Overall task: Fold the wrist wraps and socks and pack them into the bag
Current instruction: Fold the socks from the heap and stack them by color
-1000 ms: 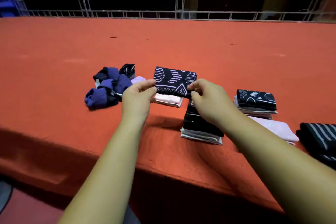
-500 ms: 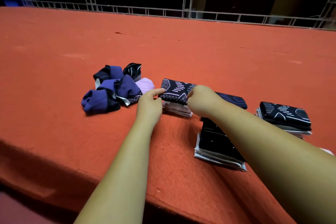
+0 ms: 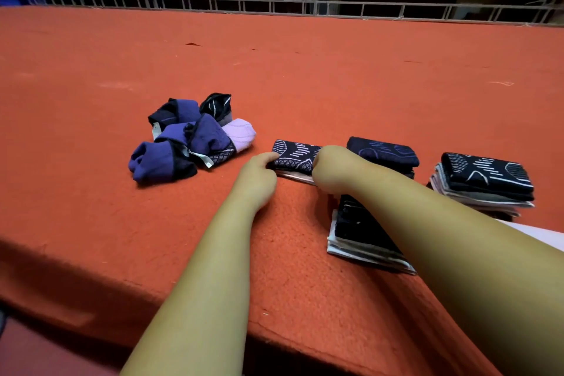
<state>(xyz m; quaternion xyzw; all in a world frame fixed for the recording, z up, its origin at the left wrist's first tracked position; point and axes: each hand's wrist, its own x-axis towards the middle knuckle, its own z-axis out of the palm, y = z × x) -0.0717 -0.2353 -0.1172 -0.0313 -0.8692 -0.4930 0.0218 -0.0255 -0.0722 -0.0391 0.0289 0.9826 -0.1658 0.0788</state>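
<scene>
Between left hand (image 3: 258,183) and right hand (image 3: 331,171), fingers (image 3: 270,157) round it, folded black-and-white sock (image 3: 294,156).

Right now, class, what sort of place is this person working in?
Probably a workshop or warehouse bench: a wide orange felt-covered table, a metal rail along its far edge, and folded socks stacked on it.

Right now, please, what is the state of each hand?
Left hand: pinches the left end of the folded black fabric sock with white line pattern.
Right hand: curled round that sock's right end.
</scene>
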